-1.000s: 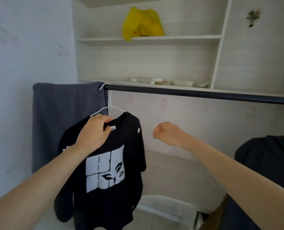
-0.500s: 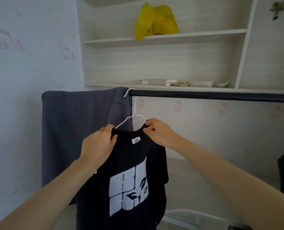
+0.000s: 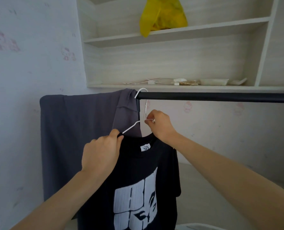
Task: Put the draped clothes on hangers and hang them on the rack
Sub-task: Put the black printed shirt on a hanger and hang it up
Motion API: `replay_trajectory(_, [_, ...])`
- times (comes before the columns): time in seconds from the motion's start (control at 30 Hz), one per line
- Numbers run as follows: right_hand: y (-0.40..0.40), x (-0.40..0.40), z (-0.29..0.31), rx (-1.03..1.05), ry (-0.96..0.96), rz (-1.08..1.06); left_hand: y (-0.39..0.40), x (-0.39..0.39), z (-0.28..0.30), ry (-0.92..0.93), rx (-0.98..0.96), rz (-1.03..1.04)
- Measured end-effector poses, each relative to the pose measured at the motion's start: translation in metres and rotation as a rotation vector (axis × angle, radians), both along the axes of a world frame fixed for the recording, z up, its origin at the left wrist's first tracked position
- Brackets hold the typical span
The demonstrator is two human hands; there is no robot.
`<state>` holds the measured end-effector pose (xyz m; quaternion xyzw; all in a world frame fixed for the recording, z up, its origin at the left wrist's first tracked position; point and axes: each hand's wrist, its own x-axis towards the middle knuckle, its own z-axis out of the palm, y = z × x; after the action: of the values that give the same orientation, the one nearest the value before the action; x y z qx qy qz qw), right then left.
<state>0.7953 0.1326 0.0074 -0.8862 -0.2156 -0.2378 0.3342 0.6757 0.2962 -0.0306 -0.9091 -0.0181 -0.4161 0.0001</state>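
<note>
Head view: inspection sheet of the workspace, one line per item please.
Surface: black rack bar runs level under the lower shelf.
Job's things: black T-shirt on white hanger, hook over the bar; grey garment draped over the bar's left end.
Clutter: yellow bag on upper shelf; small papers and bits on the lower shelf.
Hands: left hand pinches the shirt's shoulder at the hanger arm; right hand pinches the hanger wire.
Cables: a thin white cord on the lower shelf.
Surroundings: patterned wall.

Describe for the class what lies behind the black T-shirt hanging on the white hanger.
Behind the black T-shirt hangs a grey garment, draped over the rack's black rail. The shirt and the left hand cover its lower right part.
</note>
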Motion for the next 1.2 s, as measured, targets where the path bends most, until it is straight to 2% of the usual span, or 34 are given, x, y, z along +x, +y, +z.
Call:
replay_trajectory(0.13, [-0.007,0.015,0.012,0.099,-0.007,0.019,-0.003,0.014,0.020,-0.070,0.028,-0.009])
replay_trajectory(0.27, [-0.022,0.028,0.013,0.124,0.051,-0.014,-0.019,0.031,0.028,-0.052,0.018,-0.073])
replay_trajectory(0.53, [-0.068,0.023,-0.018,0.072,0.160,-0.084,-0.041,0.045,-0.008,0.053,-0.020,-0.192])
replay_trajectory(0.77, [-0.089,-0.021,-0.042,0.068,0.186,-0.137,-0.040,0.033,-0.039,0.148,-0.115,-0.313])
replay_trajectory(1.0, [-0.112,-0.084,-0.049,0.064,0.182,-0.216,-0.049,0.009,-0.054,0.103,-0.117,-0.452])
replay_trajectory(1.2, [-0.144,-0.141,-0.038,0.103,0.201,-0.267,-0.079,0.008,-0.054,-0.001,-0.212,-0.646])
